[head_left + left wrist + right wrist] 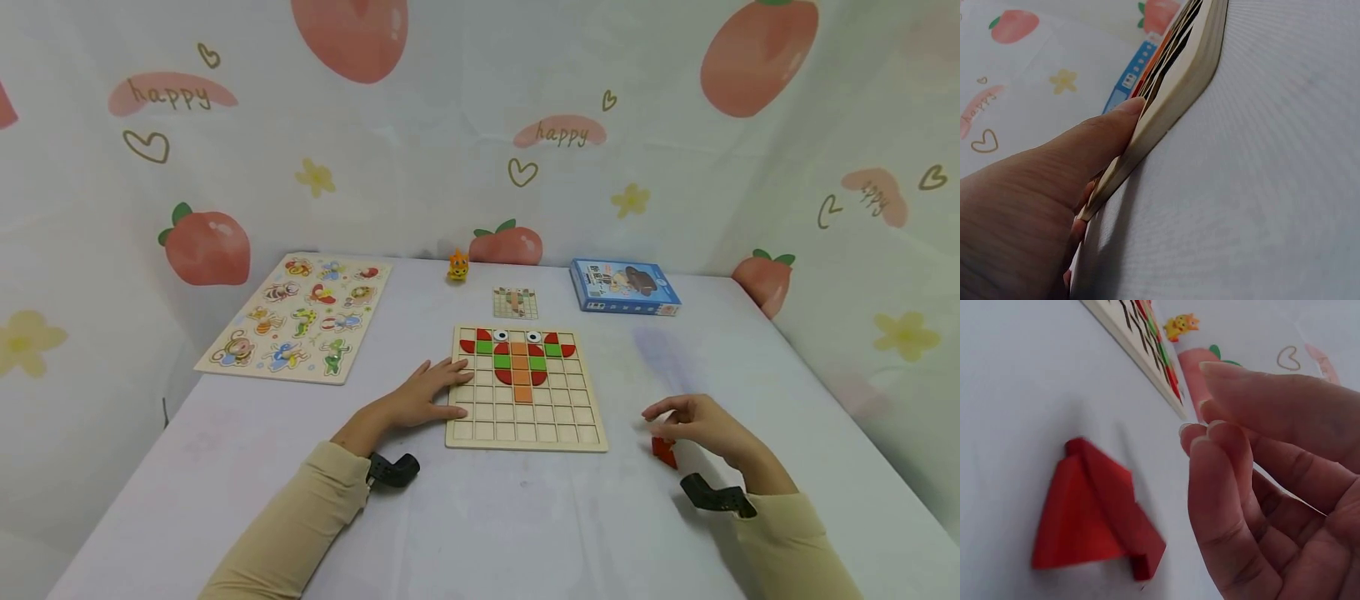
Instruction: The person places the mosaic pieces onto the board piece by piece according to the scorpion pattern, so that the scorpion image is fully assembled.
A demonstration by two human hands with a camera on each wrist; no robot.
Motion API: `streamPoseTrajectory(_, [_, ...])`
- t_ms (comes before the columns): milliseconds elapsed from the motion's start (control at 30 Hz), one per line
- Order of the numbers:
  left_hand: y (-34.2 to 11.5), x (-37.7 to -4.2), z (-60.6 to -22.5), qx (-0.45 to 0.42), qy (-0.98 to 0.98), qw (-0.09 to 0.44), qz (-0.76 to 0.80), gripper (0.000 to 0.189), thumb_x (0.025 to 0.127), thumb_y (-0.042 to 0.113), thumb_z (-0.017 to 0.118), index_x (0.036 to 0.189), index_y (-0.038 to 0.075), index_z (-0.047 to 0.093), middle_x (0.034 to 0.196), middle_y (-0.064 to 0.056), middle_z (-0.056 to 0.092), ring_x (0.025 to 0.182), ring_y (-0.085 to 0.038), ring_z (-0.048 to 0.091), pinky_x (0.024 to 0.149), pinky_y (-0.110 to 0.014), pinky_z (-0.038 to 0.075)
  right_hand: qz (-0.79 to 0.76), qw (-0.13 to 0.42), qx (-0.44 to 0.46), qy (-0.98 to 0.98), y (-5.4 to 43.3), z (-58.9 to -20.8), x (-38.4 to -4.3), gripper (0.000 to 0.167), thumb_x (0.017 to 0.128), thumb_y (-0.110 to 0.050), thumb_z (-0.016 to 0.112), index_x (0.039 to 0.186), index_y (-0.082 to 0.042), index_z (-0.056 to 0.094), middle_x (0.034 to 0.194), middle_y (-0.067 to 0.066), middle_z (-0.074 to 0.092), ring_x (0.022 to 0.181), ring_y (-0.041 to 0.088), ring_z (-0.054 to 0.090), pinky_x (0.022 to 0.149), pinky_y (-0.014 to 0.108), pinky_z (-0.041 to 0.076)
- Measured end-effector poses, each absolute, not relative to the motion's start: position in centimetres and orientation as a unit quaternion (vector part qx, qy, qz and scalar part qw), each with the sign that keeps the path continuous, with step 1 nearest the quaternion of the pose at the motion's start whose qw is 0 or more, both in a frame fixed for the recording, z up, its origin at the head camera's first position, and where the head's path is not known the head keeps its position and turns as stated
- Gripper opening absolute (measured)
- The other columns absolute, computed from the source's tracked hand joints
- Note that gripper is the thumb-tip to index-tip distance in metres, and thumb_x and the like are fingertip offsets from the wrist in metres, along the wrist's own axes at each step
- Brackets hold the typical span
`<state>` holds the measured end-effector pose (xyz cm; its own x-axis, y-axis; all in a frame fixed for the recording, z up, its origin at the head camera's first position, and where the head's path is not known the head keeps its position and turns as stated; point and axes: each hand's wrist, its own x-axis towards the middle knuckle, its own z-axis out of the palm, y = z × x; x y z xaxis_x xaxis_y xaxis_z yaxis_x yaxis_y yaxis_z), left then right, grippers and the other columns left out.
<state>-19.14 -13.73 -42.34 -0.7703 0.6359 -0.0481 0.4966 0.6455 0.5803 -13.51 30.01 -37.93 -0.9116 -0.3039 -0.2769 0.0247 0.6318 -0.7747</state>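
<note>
A square wooden grid board (pixel 525 433) lies mid-table, with red, green and orange tiles and two eye tiles set in its upper cells. At its left edge rests my left hand (pixel 420 396), fingers spread, several tips on the board. The left wrist view shows the thumb (pixel 1107 134) against the board's pale edge (pixel 1166 119). My right hand (pixel 701 425) hovers right of the board with fingers loosely bent; nothing shows between the fingertips. Close beside it are red pieces (pixel 1094 512), stacked or leaning together on the table, partly covered by the hand in the head view.
Behind the board lies a small pattern card (pixel 515 303). A yellow-orange toy figure (pixel 458 266) stands at the back. A blue box (pixel 626 287) is at the back right, and an insect-picture puzzle board (pixel 296 317) lies at the left.
</note>
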Motion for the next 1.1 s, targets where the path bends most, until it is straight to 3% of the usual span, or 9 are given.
streamPoseTrajectory(367, [-13.7, -19.2, -42.3, 0.318, 0.897, 0.124, 0.281, 0.067, 0.088, 0.044, 0.06, 0.144, 0.016, 0.037, 0.156, -0.005, 0.021, 0.146, -0.026, 0.008, 0.117, -0.052, -0.001, -0.413, 0.181, -0.072, 0.89, 30.8, -39.7, -12.1, 0.042, 0.081, -0.018, 0.072, 0.114, 0.005, 0.061, 0.094, 0.01, 0.061, 0.074, 0.011, 0.052, 0.061, 0.022, 0.05])
streamPoseTrajectory(600, [-13.7, -19.0, -42.1, 0.317, 0.897, 0.122, 0.284, 0.066, 0.088, 0.042, 0.061, 0.143, 0.014, 0.038, 0.156, -0.006, 0.021, 0.146, -0.027, 0.008, 0.117, -0.052, -0.002, -0.392, 0.167, -0.083, 0.901, 30.6, -39.8, -11.6, 0.038, 0.079, -0.019, 0.074, 0.11, 0.0, 0.063, 0.087, 0.008, 0.057, 0.075, 0.012, 0.05, 0.059, 0.021, 0.046])
streamPoseTrajectory(1100, [-13.8, -19.1, -42.3, 0.317, 0.898, 0.12, 0.28, 0.066, 0.088, 0.043, 0.06, 0.144, 0.015, 0.037, 0.156, -0.005, 0.021, 0.146, -0.027, 0.008, 0.117, -0.051, -0.001, -0.399, 0.152, -0.073, 0.902, 29.8, -40.4, -12.4, 0.037, 0.08, -0.018, 0.072, 0.11, 0.002, 0.064, 0.08, 0.007, 0.057, 0.07, 0.011, 0.05, 0.057, 0.02, 0.046])
